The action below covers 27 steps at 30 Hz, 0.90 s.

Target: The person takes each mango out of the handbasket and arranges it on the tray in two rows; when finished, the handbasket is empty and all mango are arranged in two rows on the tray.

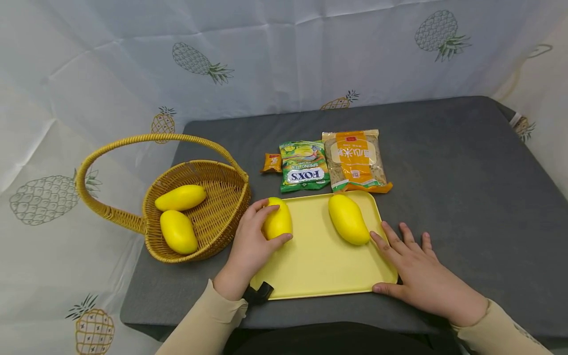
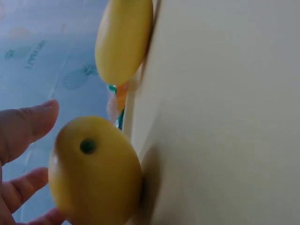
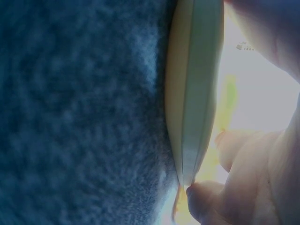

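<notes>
In the head view a yellow mango [image 1: 278, 220] lies at the left side of a yellow tray [image 1: 310, 268]. My left hand [image 1: 254, 235] arches over it, fingers and thumb loosely bent around its sides. A gap shows between thumb and this mango [image 2: 96, 176] in the left wrist view. Another mango [image 1: 348, 220] rests at the tray's upper right. My right hand [image 1: 414, 273] is spread at the tray's right edge, thumb near the lower corner. The right wrist view shows a fingertip touching the tray's rim [image 3: 199, 103].
A wicker basket [image 1: 222, 231] with a tall handle holds two mangoes [image 1: 179, 231] on the left. Behind the tray lie a small orange packet [image 1: 272, 162], a green Fox's candy bag [image 1: 304, 165] and a grain bag [image 1: 355, 158]. Dark grey cloth [image 1: 466, 197] covers the table.
</notes>
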Each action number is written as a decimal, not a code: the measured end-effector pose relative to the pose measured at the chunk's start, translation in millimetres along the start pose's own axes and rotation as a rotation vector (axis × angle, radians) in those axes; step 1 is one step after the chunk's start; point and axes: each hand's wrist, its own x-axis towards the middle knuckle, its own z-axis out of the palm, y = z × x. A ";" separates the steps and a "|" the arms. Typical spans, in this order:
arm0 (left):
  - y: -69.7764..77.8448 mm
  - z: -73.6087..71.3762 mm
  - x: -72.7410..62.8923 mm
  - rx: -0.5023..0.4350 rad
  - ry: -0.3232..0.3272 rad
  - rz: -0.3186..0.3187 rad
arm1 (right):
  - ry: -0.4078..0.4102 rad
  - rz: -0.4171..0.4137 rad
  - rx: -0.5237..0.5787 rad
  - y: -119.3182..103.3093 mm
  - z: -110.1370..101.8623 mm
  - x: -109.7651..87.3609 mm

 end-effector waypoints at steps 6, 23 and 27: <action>1.6 -8.6 -7.5 -0.005 0.018 0.025 | -0.010 0.001 0.004 0.3 -0.1 0.6; 12.9 -123.9 -16.7 -0.122 0.216 0.387 | -0.019 -0.004 0.015 2.0 0.0 1.3; 6.7 -161.8 2.2 -0.072 0.180 0.328 | -0.020 -0.004 0.019 2.9 0.1 1.0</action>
